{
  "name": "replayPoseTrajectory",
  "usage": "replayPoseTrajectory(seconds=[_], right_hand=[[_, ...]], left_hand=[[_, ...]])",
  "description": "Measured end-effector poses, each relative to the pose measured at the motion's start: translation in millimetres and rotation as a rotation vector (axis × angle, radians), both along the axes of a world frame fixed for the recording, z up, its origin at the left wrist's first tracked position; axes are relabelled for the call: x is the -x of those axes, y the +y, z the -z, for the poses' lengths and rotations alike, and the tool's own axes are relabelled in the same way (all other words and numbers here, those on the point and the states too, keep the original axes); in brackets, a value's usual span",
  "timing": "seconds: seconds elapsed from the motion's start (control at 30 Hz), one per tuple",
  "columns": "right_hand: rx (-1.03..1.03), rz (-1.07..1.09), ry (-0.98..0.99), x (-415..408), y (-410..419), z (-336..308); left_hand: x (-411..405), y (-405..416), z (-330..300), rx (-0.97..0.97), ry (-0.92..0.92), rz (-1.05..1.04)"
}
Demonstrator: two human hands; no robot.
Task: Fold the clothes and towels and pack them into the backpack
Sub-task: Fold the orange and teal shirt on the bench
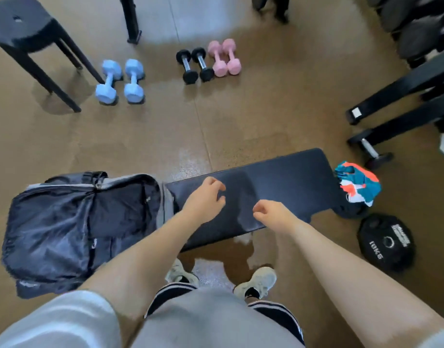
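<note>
Brown, glossy gym flooring (241, 116) is spreading out under everything I am looking down at. Over it, my left hand (205, 199) is hovering above the dark padded bench (286, 182), its fingers loosely curled and holding nothing. My right hand (273, 213) is hanging just beside it over the same pad, fingers also bent inward in a relaxed way, gripping nothing.

Just left of the bench end, the dark navy fabric backpack (65, 229) is lying on the floor with its main compartment unzipped and gaping. Off the bench's far right end, a crumpled teal, orange and white garment (359, 183) is sitting in a heap on something dark that I cannot make out. Near it, a black round weight plate (386, 243) is lying flat on the floor.

Below my arms, my pale sneakers (258, 281) are standing on the floor.

Farther off, a pair of light blue dumbbells (120, 81), a pair of black dumbbells (194, 65) and a pair of pink dumbbells (224, 57) are lying in a row, with a black stool (25, 26) standing at the upper left.
</note>
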State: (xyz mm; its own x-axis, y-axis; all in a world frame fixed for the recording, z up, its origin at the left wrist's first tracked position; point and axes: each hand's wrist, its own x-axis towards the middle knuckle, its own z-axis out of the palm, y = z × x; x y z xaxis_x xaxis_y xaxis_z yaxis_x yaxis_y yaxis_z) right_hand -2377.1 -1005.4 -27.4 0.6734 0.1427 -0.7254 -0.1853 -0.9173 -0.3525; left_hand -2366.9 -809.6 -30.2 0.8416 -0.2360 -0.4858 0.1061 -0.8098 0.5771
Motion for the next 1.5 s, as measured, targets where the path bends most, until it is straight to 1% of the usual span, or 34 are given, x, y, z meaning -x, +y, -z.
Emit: replayPoseTrajectory(seconds=[0.17,0.27,0.33,0.47,0.57,0.7,0.8,0.87,0.97,1.03,1.07,1.2,1.33,1.43,1.5], right_hand=[[-0.030,0.200,-0.068,20.5,-145.7,-27.9],[-0.069,0.429,-0.119,27.1,-225.6,-38.6],[-0.090,0.555,-0.132,29.8,-268.7,-43.1],[-0.091,0.699,-0.139,23.2,-336.6,-37.8],[-0.094,0.765,-0.136,5.8,-376.4,-26.2],[-0.095,0.824,-0.128,-32.3,-428.1,-11.8],[-0.086,0.879,-0.107,-57.1,-469.9,8.0],[-0.041,0.871,-0.081,-71.5,-501.3,31.2],[0.044,0.945,-0.062,-94.6,-549.2,72.4],[0.042,1.031,-0.069,-110.7,-576.1,104.8],[0.032,1.038,-0.070,-118.4,-587.6,122.5],[0.012,0.915,-0.002,-139.4,-632.4,214.6],[0.024,0.882,0.070,-148.2,-678.4,330.2],[0.045,0.859,0.071,-152.8,-703.4,415.1],[0.065,0.802,0.022,-156.5,-714.5,468.5]], left_hand=[[-11.6,-141.2,-16.6,0.040,-0.044,0.119],[-21.9,-215.7,-24.2,0.063,-0.070,0.209],[-31.6,-256.8,-28.5,0.086,-0.085,0.235],[-62.6,-328.0,-28.6,0.104,-0.108,0.318],[-92.9,-378.8,-25.0,0.113,-0.093,0.391],[-141.6,-452.7,-12.9,0.132,-0.034,0.440],[-175.1,-511.3,-0.2,0.098,0.025,0.462],[-195.8,-549.1,15.9,0.067,0.040,0.504],[-219.8,-602.7,50.9,0.032,0.061,0.567],[-229.4,-636.1,81.9,0.009,0.105,0.589],[-233.3,-651.3,100.0,-0.002,0.130,0.591],[-250.0,-705.0,194.1,-0.046,0.234,0.538],[-267.3,-747.8,310.0,-0.122,0.303,0.454],[-275.1,-771.2,394.8,-0.164,0.308,0.433],[-278.9,-780.9,442.9,-0.173,0.303,0.424]])
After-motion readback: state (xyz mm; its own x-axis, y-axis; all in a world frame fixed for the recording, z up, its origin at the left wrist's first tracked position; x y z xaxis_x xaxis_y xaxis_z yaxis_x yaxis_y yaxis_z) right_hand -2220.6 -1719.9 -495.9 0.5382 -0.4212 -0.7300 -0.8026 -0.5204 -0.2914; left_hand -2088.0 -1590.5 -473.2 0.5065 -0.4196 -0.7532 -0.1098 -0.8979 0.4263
